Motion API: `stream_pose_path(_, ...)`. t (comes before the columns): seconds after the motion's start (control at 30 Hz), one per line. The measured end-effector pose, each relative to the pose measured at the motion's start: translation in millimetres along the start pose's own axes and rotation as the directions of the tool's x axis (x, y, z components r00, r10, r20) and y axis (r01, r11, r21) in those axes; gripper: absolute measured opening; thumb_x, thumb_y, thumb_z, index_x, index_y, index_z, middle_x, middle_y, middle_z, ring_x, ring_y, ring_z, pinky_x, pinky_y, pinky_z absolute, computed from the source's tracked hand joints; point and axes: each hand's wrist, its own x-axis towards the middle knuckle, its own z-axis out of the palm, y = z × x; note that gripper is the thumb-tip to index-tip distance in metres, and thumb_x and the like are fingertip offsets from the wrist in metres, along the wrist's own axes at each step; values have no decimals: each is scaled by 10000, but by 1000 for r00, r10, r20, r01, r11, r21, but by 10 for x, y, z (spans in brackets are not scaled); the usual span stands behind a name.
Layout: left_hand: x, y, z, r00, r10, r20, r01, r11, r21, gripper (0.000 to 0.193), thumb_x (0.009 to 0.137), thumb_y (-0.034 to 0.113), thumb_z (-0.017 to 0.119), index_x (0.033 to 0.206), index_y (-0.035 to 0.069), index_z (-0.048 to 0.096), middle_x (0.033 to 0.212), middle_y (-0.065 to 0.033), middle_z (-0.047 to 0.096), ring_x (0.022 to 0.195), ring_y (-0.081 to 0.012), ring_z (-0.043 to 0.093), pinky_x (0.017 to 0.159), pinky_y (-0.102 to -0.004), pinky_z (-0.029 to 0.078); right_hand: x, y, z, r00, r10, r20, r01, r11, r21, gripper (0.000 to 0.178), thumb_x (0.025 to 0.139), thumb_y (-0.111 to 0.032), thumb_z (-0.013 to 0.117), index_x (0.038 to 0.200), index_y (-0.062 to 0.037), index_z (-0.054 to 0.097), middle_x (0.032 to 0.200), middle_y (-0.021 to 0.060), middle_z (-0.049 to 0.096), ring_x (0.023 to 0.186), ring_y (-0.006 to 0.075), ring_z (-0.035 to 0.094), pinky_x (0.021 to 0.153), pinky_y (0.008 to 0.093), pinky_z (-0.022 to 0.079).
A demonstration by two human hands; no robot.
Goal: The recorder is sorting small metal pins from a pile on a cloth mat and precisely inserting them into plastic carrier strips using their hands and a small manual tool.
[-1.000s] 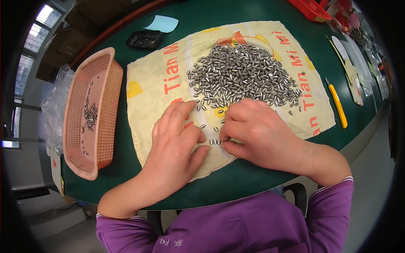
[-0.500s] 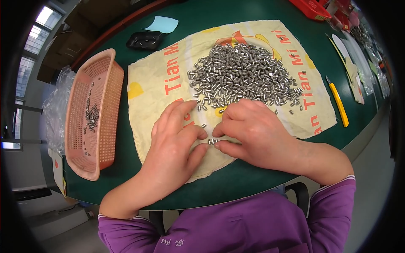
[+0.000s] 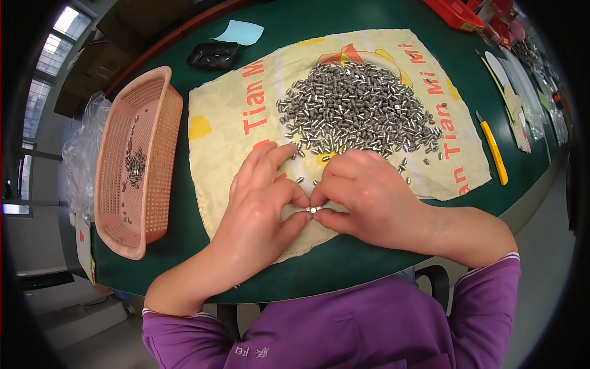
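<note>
Small silvery barrel-shaped metal parts [image 3: 314, 210] sit between the thumb and forefinger tips of both hands, which almost meet near the cloth's front edge. My left hand [image 3: 261, 203] pinches them from the left, its other fingers spread over the cloth. From the right, my right hand [image 3: 365, 190] pinches at the same spot with its fingers curled. How many parts are held is too small to tell. Beyond the hands lies a large pile of the same metal parts [image 3: 359, 107] on a yellowish printed cloth [image 3: 224, 166]. A few loose ones lie around the fingers.
At the left, a pink plastic basket [image 3: 163, 141] holds some metal parts, with clear plastic bags [image 3: 83, 157] beside it. A black tray [image 3: 214, 56] and a pale blue paper [image 3: 241, 32] lie at the back. A yellow utility knife [image 3: 494, 152] rests right of the cloth on the green table [image 3: 307, 281].
My left hand has shifted slightly right, and both hands' fingertips have drawn closer together around the metal parts. Some loose parts near the right hand lie differently.
</note>
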Motion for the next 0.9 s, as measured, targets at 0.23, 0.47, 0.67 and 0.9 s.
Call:
stream_pose_path(0.23,-4,38,-34,1000,20,5,-20,1000,14,269,738,35,816,954,70,661,1470,-212,479,1410,-498,392,1124,-538,372,-8,12,-46,999,5,36,-5,1000,-1,243,716,-137,854,910,-136,709,912,33,606,931,258,622,796,391,490)
stream_pose_path(0.47,37,114,-69,984,177,3,-177,984,3,379,777,20,811,1129,33,674,1200,-124,609,1084,-322,605,914,-406,514,120,88,-265,996,-34,-81,38,998,54,198,773,-111,768,953,-110,686,929,52,606,934,270,609,822,405,500)
stream_pose_path(0.67,8,95,68,934,348,84,-358,922,146,349,773,-9,715,1119,26,685,1090,-116,633,976,-303,626,829,-397,538,165,152,-275,990,48,-133,-43,998,46,157,826,-118,733,976,-95,693,929,64,634,885,280,622,808,407,513)
stream_pose_path(0.9,-31,77,-36,975,217,-45,-218,976,-26,257,822,-28,736,1069,31,700,1017,-99,662,943,-260,657,819,-369,548,141,146,-240,994,43,-105,-42,999,15,160,834,-118,743,987,-102,702,927,57,642,919,276,628,822,416,511)
